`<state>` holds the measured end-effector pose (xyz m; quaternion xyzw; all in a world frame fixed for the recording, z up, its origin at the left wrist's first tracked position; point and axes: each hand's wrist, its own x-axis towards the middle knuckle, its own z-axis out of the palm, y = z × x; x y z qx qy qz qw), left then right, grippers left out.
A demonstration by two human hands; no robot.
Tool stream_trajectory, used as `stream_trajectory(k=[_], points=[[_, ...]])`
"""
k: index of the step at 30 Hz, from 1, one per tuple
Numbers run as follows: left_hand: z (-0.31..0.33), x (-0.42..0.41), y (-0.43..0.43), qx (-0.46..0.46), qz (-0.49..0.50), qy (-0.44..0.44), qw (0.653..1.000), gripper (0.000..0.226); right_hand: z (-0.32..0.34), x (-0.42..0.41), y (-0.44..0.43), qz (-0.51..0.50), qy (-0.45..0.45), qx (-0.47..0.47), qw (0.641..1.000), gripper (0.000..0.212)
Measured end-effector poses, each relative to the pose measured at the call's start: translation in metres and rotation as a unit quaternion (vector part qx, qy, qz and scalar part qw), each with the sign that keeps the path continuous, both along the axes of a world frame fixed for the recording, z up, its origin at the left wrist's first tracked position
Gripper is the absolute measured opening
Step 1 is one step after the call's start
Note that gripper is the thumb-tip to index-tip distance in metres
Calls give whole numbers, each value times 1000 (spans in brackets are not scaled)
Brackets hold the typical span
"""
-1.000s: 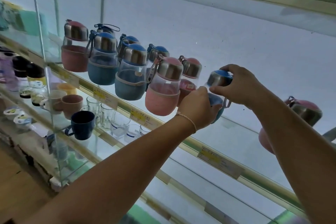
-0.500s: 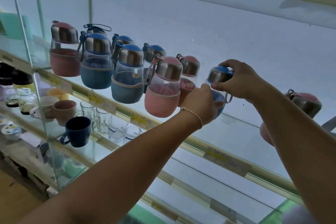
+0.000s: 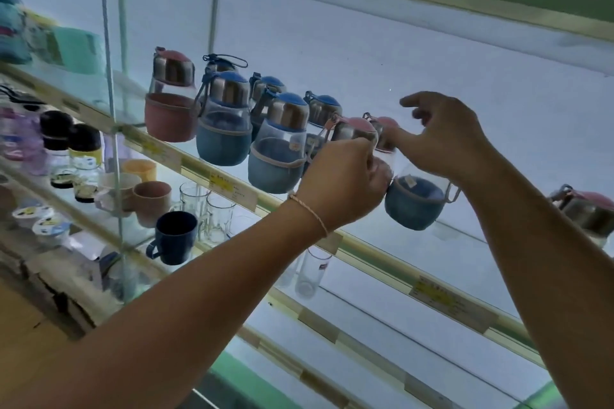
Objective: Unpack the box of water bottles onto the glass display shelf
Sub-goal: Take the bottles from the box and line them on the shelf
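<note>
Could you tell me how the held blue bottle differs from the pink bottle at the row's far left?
The held blue bottle has a blue sleeve; the far-left pink bottle a pink one. The right hand covers the blue bottle's cap; the pink bottle's shows. Both are rounded, clear-topped.

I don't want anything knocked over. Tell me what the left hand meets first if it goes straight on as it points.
The blue-sleeved bottle: the left hand points up-right at it, its curled fingers seemingly right against its side, though depth is unclear. The right hand grips its top.
</note>
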<state>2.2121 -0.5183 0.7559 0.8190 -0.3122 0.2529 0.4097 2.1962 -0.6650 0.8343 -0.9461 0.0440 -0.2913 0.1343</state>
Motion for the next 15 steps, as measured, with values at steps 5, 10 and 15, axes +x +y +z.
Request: stream_trajectory(k=[5,10,15], points=[[-11,15,18,-25,72,-14,997,44,-8,7,31,77,46,119,989,50],[-27,24,22,29,80,23,996,67,-22,17,33,76,33,78,994,52],[-28,24,23,26,44,68,996,58,-23,18,33,83,26,47,995,54]])
